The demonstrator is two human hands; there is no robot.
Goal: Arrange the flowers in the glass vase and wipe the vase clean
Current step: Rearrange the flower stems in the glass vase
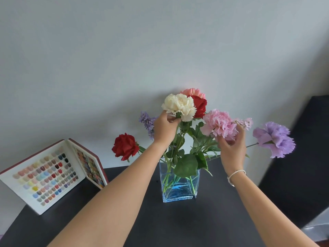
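Two hands reach over a square glass vase (179, 186) on a dark table (178, 225): the left hand (164, 129) pinches a cream carnation (179, 106) beneath its bloom, the right hand (232, 147) cups a pink carnation (219, 124) with curled fingers.

No readable text, label, brand, number or sign anywhere: none on the glass vase (179, 186), none on the open swatch book (49, 175) at left.
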